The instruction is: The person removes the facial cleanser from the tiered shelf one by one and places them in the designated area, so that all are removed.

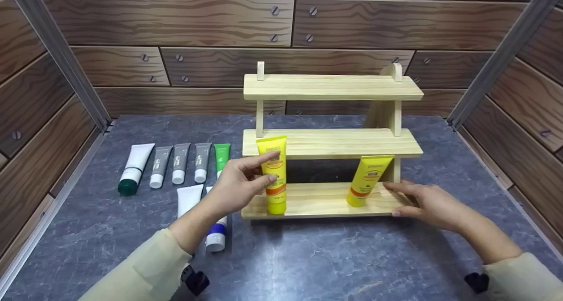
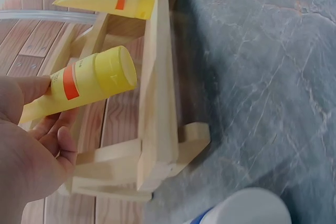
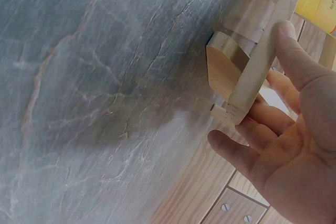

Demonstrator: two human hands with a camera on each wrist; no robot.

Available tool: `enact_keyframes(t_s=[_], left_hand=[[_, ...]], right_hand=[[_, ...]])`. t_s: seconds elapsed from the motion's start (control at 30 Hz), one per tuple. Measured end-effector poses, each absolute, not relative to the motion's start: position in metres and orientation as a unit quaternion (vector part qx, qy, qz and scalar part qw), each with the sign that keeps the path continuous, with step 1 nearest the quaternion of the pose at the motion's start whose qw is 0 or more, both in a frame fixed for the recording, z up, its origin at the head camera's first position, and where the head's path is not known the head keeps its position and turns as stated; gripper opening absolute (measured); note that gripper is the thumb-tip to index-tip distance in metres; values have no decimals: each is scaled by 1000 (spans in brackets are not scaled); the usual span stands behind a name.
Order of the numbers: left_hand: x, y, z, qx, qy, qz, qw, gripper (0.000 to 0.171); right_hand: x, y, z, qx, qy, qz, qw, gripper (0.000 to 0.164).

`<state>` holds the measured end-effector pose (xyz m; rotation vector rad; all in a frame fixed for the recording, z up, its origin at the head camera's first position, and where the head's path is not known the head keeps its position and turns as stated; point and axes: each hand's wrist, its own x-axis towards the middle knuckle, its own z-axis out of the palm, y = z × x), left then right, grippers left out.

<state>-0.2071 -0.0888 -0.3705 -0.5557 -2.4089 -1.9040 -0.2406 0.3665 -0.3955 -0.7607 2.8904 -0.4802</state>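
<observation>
My left hand (image 1: pixel 234 185) pinches a yellow squeeze tube (image 1: pixel 277 200) between thumb and fingers, cap downward. It is over the left part of the bottom board of a three-tier wooden shelf (image 1: pixel 325 141); in the left wrist view a gap shows between the tube's cap (image 2: pixel 116 69) and the board. A second yellow tube (image 1: pixel 368 178) stands on its cap on the right part of that board, leaning a little. My right hand (image 1: pixel 433 204) grips the board's right end, with the thumb (image 3: pixel 294 51) on its edge and fingers behind.
Left of the shelf lie a white tube with a dark green cap (image 1: pixel 136 160), several grey tubes (image 1: pixel 180 160) and a green tube (image 1: pixel 222 153). Nearer, a white tube (image 1: pixel 189 197) and a blue-banded tube (image 1: pixel 216 237) lie partly behind my left arm. Wood-patterned panels (image 1: pixel 176 19) surround the table.
</observation>
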Motion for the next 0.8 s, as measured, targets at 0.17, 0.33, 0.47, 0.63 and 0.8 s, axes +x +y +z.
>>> enact_keyframes(t_s=[0.17, 0.33, 0.47, 0.63, 0.8], left_hand=[[-205, -102, -363, -171, -774, -609, 27, 52], [-202, -118, -356, -154, -780, -606, 41, 53], [-198, -131, -351, -142, -788, -597, 51, 53], [-193, -147, -345, -132, -797, -587, 57, 53], [-188, -160, -338, -117, -807, -577, 56, 53]], right_hand=[[-241, 367, -396, -250, 953, -158, 59, 74], [-240, 368, -396, -253, 953, -159, 57, 74], [-240, 368, -397, -255, 952, -158, 55, 74], [-240, 368, -397, -254, 952, -161, 56, 74], [-240, 368, -397, -251, 952, -164, 57, 73]])
